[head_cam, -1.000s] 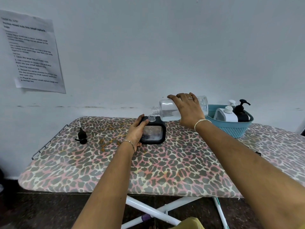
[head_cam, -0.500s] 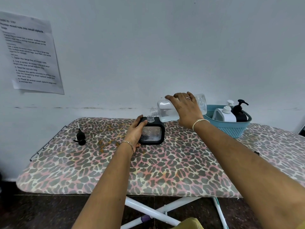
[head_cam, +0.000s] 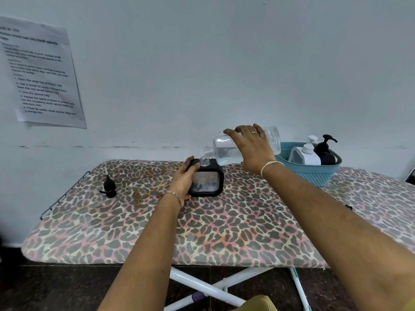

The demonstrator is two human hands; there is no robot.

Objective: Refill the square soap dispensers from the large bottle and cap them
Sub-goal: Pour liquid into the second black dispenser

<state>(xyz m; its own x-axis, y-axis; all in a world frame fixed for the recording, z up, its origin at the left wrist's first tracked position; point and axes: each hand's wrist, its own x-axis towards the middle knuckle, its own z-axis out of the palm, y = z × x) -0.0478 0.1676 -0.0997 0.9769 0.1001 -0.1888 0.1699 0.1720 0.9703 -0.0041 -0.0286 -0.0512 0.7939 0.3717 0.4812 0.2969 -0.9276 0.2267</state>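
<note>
A black square soap dispenser (head_cam: pixel 207 181) stands uncapped on the leopard-print board (head_cam: pixel 202 232), clear liquid showing in its window. My left hand (head_cam: pixel 183 180) grips its left side. My right hand (head_cam: pixel 252 149) holds the large clear bottle (head_cam: pixel 224 150) from above, tipped almost level, its open mouth just over the dispenser's neck. The dispenser's black pump cap (head_cam: pixel 109 186) lies on the board to the left, apart from both hands.
A teal basket (head_cam: pixel 314 173) at the back right holds a white square dispenser (head_cam: pixel 306 154) and a black one (head_cam: pixel 325 153), both with pumps on. A printed sheet (head_cam: pixel 40 75) hangs on the wall. The board's front edge lies close, with white legs beneath.
The bottle's base has risen a little, so it tips slightly more toward the dispenser's neck. Both hands keep their grips in place.
</note>
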